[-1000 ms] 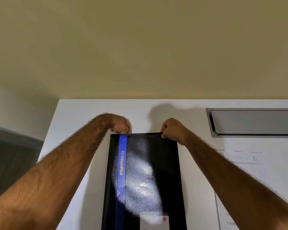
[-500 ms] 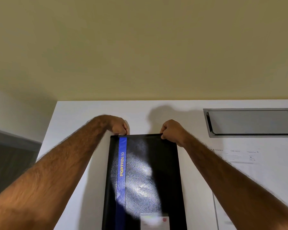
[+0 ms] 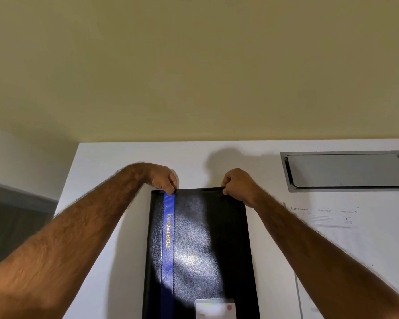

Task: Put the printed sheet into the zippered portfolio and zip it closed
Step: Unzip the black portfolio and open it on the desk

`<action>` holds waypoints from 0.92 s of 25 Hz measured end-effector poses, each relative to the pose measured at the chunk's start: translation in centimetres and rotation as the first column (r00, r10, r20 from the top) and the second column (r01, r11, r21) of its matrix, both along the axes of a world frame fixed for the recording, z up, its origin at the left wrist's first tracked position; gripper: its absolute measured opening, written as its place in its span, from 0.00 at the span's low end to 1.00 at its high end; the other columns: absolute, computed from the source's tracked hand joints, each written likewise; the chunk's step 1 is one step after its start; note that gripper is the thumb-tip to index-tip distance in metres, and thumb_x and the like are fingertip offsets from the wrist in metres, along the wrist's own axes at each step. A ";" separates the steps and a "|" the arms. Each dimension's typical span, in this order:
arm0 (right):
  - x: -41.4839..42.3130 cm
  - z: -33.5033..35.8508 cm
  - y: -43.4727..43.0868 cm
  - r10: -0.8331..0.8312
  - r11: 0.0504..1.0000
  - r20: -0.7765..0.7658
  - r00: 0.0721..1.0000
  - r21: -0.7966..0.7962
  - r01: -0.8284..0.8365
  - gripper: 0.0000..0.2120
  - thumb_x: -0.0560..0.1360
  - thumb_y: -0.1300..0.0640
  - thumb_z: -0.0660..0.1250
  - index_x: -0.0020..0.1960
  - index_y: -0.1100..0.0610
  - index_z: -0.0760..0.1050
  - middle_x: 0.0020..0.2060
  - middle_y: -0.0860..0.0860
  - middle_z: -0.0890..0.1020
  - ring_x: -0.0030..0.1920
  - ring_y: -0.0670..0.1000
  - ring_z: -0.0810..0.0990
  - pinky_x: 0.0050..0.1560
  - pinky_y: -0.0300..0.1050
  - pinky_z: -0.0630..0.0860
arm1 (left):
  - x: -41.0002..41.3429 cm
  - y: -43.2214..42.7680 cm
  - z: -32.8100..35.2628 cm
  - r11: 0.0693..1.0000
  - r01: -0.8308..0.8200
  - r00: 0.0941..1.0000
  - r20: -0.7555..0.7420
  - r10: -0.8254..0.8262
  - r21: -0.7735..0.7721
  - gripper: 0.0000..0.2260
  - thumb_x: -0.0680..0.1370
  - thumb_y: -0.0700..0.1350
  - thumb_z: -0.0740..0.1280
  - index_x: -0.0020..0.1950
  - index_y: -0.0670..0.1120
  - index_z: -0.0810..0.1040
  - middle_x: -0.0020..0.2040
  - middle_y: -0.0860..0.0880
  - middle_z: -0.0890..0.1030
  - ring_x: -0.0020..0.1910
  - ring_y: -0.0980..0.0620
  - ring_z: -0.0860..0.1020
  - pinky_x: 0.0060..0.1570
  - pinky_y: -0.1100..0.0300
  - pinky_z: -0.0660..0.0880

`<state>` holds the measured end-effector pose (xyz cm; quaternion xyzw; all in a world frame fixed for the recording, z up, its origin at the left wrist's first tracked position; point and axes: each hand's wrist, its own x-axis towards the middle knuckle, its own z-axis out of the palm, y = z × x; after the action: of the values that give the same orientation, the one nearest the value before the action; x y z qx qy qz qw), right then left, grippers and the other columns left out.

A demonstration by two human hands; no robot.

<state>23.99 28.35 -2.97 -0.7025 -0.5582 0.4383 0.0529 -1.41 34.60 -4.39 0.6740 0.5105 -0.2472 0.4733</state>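
Evidently bracing for the zip: left hand point(image 3: 164, 181) and right hand point(image 3: 236, 184) pinching portfolio point(image 3: 198, 245) top edge, mid-frame.

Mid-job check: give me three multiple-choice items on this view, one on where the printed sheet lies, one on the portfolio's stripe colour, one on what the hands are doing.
1. Where is the printed sheet?
A. on the desk right of the portfolio
B. on top of the portfolio
C. left of the portfolio

2. What colour is the stripe on the portfolio?
A. red
B. blue
C. green

3. What are the left hand and right hand doing?
A. resting flat on the desk
B. lifting the sheet
C. pinching the portfolio's far edge

Answers: 1 A, the sheet lies beside the right forearm; 2 B, blue with gold lettering; 3 C, both hands' fingers are closed on the top edge.
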 end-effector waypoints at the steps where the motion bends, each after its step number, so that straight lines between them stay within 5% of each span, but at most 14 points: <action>1: 0.0 0.0 0.0 0.002 1.000 -0.001 1.000 0.000 -0.002 0.09 0.70 0.70 0.68 0.36 0.58 0.78 0.42 0.59 0.84 0.45 0.56 0.82 0.39 0.42 0.77 | 0.0 -0.1 0.1 1.000 -0.005 1.000 0.005 0.005 0.000 0.12 0.67 0.46 0.72 0.48 0.43 0.84 0.42 0.47 0.80 0.42 0.53 0.76 0.50 0.61 0.71; 8: 0.1 -0.4 0.0 -0.013 1.000 -0.002 1.000 -0.002 0.013 0.06 0.69 0.71 0.68 0.42 0.65 0.82 0.42 0.59 0.84 0.45 0.56 0.83 0.44 0.49 0.81 | -0.2 -0.6 0.1 0.993 0.049 0.998 -0.046 -0.045 0.104 0.08 0.75 0.40 0.67 0.50 0.41 0.84 0.40 0.49 0.79 0.37 0.56 0.74 0.40 0.64 0.71; 14: 0.4 -0.6 0.0 -0.011 1.000 0.007 1.000 -0.002 0.011 0.06 0.70 0.71 0.67 0.43 0.65 0.82 0.42 0.59 0.85 0.45 0.55 0.82 0.46 0.50 0.81 | -0.2 -1.1 -0.4 0.961 0.209 0.972 -0.151 -0.182 0.183 0.07 0.77 0.42 0.63 0.47 0.43 0.81 0.42 0.49 0.77 0.43 0.50 0.74 0.41 0.60 0.68; 17: 0.6 -0.6 -0.1 -0.007 1.000 0.006 1.000 -0.010 0.007 0.06 0.70 0.70 0.68 0.42 0.63 0.82 0.43 0.58 0.85 0.46 0.55 0.82 0.46 0.49 0.82 | -1.0 -0.4 -0.3 0.987 0.113 0.989 -0.113 -0.099 0.119 0.08 0.79 0.46 0.66 0.42 0.45 0.78 0.38 0.48 0.77 0.38 0.51 0.73 0.37 0.63 0.69; 23: 0.7 -0.4 -0.3 -0.009 1.000 -0.007 1.000 -0.013 0.008 0.08 0.71 0.70 0.68 0.38 0.59 0.80 0.41 0.55 0.84 0.44 0.53 0.82 0.40 0.44 0.79 | -1.6 0.9 -0.7 0.990 -0.120 0.978 -0.182 0.104 -0.077 0.04 0.81 0.45 0.66 0.52 0.45 0.78 0.41 0.48 0.78 0.40 0.51 0.76 0.44 0.59 0.76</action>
<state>24.68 28.02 -3.33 -0.7037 -0.5521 0.4442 0.0520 -3.03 35.55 -5.12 0.5980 0.5765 -0.3016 0.4680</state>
